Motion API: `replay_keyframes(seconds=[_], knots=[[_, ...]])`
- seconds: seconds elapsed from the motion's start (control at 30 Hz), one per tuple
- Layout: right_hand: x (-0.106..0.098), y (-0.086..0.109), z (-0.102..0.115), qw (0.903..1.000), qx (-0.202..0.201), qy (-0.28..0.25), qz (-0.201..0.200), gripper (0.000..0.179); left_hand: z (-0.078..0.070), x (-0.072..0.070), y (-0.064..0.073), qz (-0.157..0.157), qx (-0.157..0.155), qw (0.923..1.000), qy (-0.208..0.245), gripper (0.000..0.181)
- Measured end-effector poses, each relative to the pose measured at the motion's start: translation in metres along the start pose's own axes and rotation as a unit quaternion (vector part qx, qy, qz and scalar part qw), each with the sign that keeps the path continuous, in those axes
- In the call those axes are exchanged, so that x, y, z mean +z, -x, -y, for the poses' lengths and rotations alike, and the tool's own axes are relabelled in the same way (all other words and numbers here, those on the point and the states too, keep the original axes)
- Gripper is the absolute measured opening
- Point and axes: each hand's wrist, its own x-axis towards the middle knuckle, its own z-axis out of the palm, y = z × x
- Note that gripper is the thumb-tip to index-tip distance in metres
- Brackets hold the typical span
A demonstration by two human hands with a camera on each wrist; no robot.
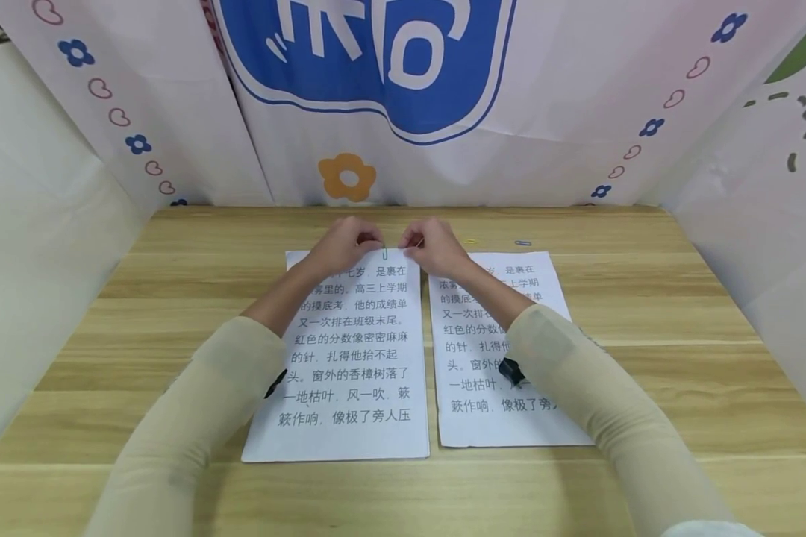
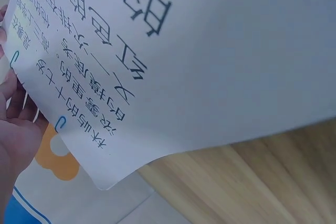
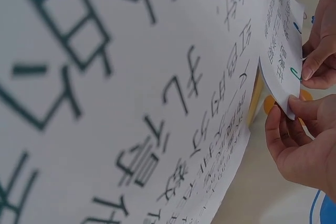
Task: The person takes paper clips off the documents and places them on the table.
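Observation:
Two printed paper stacks lie side by side, the left stack (image 1: pixel 349 440) and the right stack (image 1: pixel 510 432). At the left stack's top edge sits a green paper clip (image 1: pixel 385 254). My left hand (image 1: pixel 348 245) pinches at the outer end of that clip, thumb and fingertips right at the paper's edge. A blue paper clip (image 2: pixel 61 123) is on the same edge, nearer the left corner; in the head view the left hand hides it. My right hand (image 1: pixel 435 247) pinches the left stack's top right corner (image 3: pixel 289 109) between thumb and fingers.
On the wooden table (image 1: pixel 678 358), behind the right stack, lie a yellow paper clip (image 1: pixel 471 241) and another blue clip (image 1: pixel 523 242). A printed backdrop (image 1: pixel 564 149) rises at the table's back edge. The right forearm crosses over the right stack.

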Motion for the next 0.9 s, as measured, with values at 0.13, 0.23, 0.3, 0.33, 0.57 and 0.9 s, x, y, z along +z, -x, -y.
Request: replay_keyframes(seconds=[0.13,0.23,0.3,0.33,0.57,0.9], knots=[[0.001,0.0,-0.002,1.0,0.001,0.0,0.001,0.01,-0.002,0.003,-0.001,0.004,-0.004,1.0,-0.006,0.013],[0.001,0.0,-0.004,1.0,0.003,0.001,0.001,0.01,-0.004,0.005,-0.003,0.008,-0.005,0.9999,-0.013,0.013],[0.002,0.0,-0.004,1.0,0.005,0.001,0.001,0.01,-0.004,0.006,-0.003,0.01,-0.006,0.9998,-0.017,0.014],[0.002,0.0,-0.004,1.0,0.006,0.001,0.001,0.01,-0.003,0.007,-0.004,0.012,-0.006,0.9998,-0.017,0.013],[0.003,0.0,-0.005,0.9998,0.02,0.003,0.006,0.011,0.002,0.01,-0.006,0.013,0.007,0.9997,-0.021,0.013],[0.003,-0.001,-0.004,0.9996,0.029,0.006,0.004,0.012,0.002,0.014,-0.009,0.017,-0.008,0.9997,-0.014,0.014]])
